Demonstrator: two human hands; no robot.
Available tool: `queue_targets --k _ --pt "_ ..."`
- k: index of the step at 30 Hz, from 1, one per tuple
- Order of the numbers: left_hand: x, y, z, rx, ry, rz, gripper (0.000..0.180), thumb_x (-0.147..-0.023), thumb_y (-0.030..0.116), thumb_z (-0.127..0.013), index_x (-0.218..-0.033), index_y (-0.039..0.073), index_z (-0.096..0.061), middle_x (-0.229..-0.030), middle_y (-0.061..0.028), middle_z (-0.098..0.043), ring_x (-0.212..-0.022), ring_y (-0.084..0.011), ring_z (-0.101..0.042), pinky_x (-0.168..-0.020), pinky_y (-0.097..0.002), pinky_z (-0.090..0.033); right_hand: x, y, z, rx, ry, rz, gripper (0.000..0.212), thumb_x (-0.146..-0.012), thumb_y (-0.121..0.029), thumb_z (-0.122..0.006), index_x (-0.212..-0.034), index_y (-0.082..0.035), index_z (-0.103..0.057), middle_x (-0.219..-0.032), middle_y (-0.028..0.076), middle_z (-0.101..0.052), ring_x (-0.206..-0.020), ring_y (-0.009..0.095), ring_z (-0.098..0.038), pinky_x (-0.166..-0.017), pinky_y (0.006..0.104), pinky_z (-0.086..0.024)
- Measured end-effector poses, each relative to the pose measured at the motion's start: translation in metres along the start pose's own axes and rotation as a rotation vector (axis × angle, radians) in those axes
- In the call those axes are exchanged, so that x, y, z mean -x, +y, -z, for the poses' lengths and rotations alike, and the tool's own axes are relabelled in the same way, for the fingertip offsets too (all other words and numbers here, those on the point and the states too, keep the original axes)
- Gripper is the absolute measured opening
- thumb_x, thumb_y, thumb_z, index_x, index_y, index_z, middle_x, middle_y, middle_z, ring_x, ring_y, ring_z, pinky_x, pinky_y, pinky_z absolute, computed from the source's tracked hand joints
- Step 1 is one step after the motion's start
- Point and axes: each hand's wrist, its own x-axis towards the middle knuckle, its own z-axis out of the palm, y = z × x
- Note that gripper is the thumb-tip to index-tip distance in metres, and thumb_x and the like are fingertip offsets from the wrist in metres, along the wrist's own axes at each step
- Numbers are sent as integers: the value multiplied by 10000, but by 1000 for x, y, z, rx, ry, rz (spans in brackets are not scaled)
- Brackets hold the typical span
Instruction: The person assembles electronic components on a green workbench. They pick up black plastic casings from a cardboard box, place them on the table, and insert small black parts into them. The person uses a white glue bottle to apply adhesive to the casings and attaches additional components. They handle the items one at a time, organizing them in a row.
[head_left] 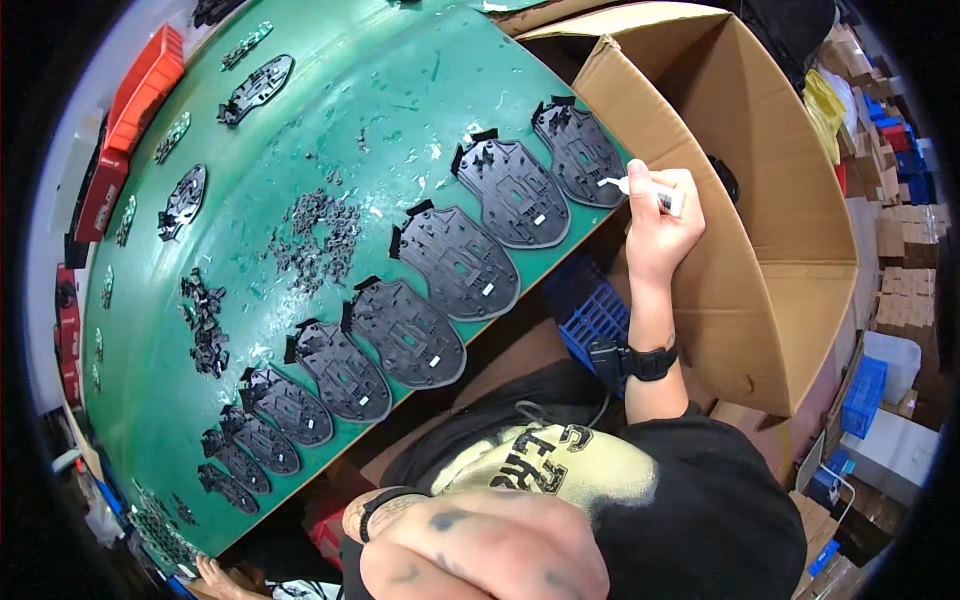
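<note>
My right hand (662, 225) is closed around a small white squeeze bottle (668, 199) with a thin nozzle. Its tip is over the black plastic shell (578, 150) nearest the carton, at the far right end of a row. Several similar shells, such as this black shell (513, 190) and another black shell (458, 262), lie along the table's near edge, most with a small white label. Low in the view, my tattooed left arm (480, 540) is folded across my body, a dark band near the wrist. The fingers of my left hand are hidden.
The green table (400, 90) holds a pile of small black parts (315, 235), a heap of black clips (204, 325) and green circuit boards (246, 46). A large open carton (800, 150) stands at right, a blue crate (595, 320) below. Another person's hand (215, 580) shows lower left.
</note>
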Motion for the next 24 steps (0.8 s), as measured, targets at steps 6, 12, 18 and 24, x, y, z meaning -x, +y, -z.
queue_targets --k 6,12,18,24 --pt "13 18 -19 -75 189 117 102 -745 1 -793 -793 -46 -716 -797 -144 -620 -592 -182 -585 -523 -242 -457 0 1 2 6 -15 25 223 -847 -38 -760 -717 -36 -579 -629 -56 -524 -575 1 -433 -509 181 -349" --pt "10 15 -14 -114 116 85 121 -711 8 -815 -781 -15 -719 -799 -120 -613 -667 -210 -571 -604 -284 -452 -6 -7 2 15 -107 28 199 -837 -22 -760 -699 -9 -618 -640 -40 -539 -562 7 -432 -503 192 -348" --pt "13 13 -17 -114 96 70 120 -712 22 -817 -779 -6 -721 -790 -121 -617 -675 -214 -572 -603 -288 -451 -16 -17 5 134 -218 64 227 -810 -55 -779 -659 11 -623 -625 11 -556 -523 40 -455 -489 223 -354" --pt "18 6 -8 -98 -20 17 105 -725 39 -807 -778 1 -724 -795 -115 -625 -673 -212 -576 -597 -292 -450 -25 -29 3 251 -313 37 278 -821 -137 -771 -642 1 -609 -586 50 -566 -492 105 -497 -490 257 -383"
